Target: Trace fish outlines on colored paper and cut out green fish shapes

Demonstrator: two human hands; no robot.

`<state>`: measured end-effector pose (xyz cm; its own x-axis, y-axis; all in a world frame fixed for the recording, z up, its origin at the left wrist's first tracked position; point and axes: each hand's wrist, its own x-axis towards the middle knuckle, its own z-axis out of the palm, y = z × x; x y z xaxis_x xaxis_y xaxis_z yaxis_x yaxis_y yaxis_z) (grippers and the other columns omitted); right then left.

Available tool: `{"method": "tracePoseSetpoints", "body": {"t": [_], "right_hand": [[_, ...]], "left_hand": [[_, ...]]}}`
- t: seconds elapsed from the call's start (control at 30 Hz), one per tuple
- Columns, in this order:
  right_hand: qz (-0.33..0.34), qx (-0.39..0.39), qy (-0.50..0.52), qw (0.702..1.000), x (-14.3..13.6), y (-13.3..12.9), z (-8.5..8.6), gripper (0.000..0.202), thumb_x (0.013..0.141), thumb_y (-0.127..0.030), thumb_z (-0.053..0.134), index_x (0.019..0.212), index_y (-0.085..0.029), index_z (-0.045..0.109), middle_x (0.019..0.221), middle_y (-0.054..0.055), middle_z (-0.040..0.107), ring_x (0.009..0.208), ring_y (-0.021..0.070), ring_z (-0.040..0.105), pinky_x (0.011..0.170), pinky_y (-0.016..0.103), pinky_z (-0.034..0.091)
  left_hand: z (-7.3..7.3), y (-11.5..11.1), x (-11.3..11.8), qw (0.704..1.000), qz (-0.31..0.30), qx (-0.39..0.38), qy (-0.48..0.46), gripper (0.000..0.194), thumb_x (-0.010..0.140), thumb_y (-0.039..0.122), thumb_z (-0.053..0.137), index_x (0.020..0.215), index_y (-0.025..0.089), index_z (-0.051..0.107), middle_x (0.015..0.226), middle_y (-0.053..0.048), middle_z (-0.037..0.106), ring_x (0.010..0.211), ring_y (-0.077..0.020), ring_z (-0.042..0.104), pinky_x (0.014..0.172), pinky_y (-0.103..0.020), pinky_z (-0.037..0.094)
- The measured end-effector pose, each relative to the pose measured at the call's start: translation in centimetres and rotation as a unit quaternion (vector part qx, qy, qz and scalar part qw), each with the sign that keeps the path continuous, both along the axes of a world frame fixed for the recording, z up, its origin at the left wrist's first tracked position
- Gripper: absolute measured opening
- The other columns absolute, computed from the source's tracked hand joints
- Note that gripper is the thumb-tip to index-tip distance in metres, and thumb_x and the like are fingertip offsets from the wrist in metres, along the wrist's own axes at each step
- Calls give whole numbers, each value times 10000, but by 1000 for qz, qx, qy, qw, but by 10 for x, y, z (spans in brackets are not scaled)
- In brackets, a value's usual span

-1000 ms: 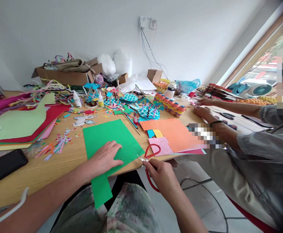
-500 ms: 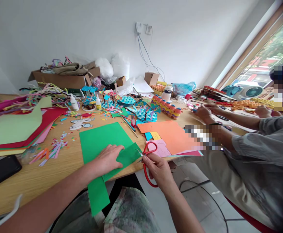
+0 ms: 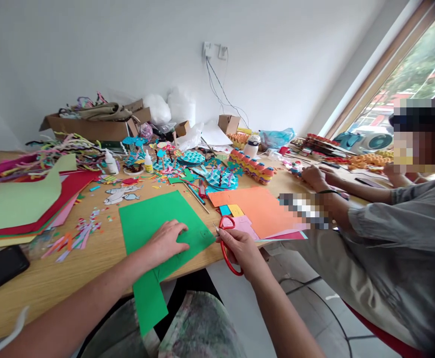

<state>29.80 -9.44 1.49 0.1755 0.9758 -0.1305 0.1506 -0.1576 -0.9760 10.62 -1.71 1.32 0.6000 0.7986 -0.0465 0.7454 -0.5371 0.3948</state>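
A green sheet (image 3: 146, 219) lies at the table's front edge, and a strip of it hangs over my lap. My left hand (image 3: 167, 242) rests on the sheet with its fingers apart. Small pencil marks show near the sheet's right corner. Just beyond that corner my right hand (image 3: 240, 246) holds red-handled scissors (image 3: 226, 253), their blades pointing up and left near the paper. Behind the scissors lie an orange sheet (image 3: 258, 209) and a pink piece (image 3: 244, 226) with drawn outlines.
Paper scraps (image 3: 86, 228), glue bottles (image 3: 111, 163) and blue crafts (image 3: 219, 178) lie about the table (image 3: 105, 263). A phone (image 3: 1, 268) is at the left. Another person's hands (image 3: 314, 177) work at the right. A cardboard box (image 3: 90, 127) stands by the wall.
The scissor blades have come off the paper's corner and look more closed. My left hand has lifted its fingers slightly, and the green flap under it now lies flatter on the sheet.
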Motion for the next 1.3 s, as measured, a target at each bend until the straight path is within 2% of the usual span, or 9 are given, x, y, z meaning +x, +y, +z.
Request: {"method": "tracePoseSetpoints", "body": {"t": [0.13, 0.4, 0.63, 0.73, 0.83, 0.93, 1.07, 1.2, 1.3], "right_hand": [[9, -17, 16, 1000, -4, 2, -2, 409, 669, -560, 558, 619, -154, 560, 345, -104, 305, 279, 37, 284, 308, 168, 178], [-12, -10, 77, 997, -10, 2, -10, 397, 674, -550, 570, 624, -157, 544, 330, -95, 355, 274, 37, 302, 305, 159, 165], [-3, 4, 128, 992, -12, 1, -7, 418, 689, -558, 562, 649, -142, 588, 289, -88, 369, 259, 27, 263, 296, 146, 146], [0, -16, 139, 990, -15, 2, -7, 422, 687, -567, 562, 641, -147, 582, 282, -88, 371, 252, 26, 251, 293, 146, 140], [5, -21, 130, 991, -16, 3, -6, 426, 678, -576, 562, 638, -152, 576, 291, -88, 367, 257, 34, 258, 296, 155, 144], [-13, 4, 66, 998, -11, -2, -4, 422, 685, -573, 550, 645, -153, 574, 317, -89, 351, 279, 47, 289, 313, 167, 170], [-36, 41, -84, 995, -1, -20, 2, 383, 748, -525, 498, 613, -168, 526, 370, -83, 319, 330, 60, 313, 357, 185, 208], [63, 18, -231, 971, -11, -37, 3, 406, 791, -429, 468, 491, -180, 354, 441, -67, 254, 411, 59, 243, 404, 196, 177], [141, 12, -297, 944, -32, -42, -1, 368, 797, -332, 483, 486, -168, 375, 479, -51, 315, 474, 72, 274, 449, 201, 194]], "left_hand": [[0, -2, 6, 1000, 4, 16, -6, 399, 682, 351, 649, 1024, 160, 573, 1022, -78, 566, 996, -263, 480, 844, -352, 381], [-6, 3, 17, 999, 40, 6, -22, 197, 669, 259, 653, 833, 184, 573, 907, -44, 588, 921, -235, 502, 774, -316, 388], [-10, 10, 20, 997, 43, -22, -63, 362, 677, 221, 624, 1024, 159, 545, 905, -50, 577, 850, -213, 541, 728, -298, 401], [-9, 14, 22, 996, 32, -25, -77, 243, 650, 211, 628, 883, 160, 582, 874, -56, 560, 861, -234, 521, 741, -316, 383], [-8, 17, 22, 994, 22, -33, -106, 101, 643, 166, 587, 731, 177, 540, 783, -23, 535, 805, -207, 499, 702, -294, 366], [-7, 18, 16, 987, 5, -60, -151, 57, 694, 183, 511, 671, 189, 460, 677, 21, 479, 681, -156, 461, 620, -258, 344], [-5, 17, -1, 970, -11, -88, -225, 151, 749, 286, 442, 659, 201, 356, 643, 45, 370, 633, -127, 384, 589, -238, 325], [-3, 12, -15, 955, -25, -115, -273, 237, 755, 380, 414, 641, 207, 298, 632, 52, 275, 607, -116, 321, 553, -225, 307], [-2, 9, -20, 948, -25, -130, -291, 273, 762, 421, 409, 634, 205, 302, 626, 54, 257, 591, -111, 295, 533, -220, 286]]}}
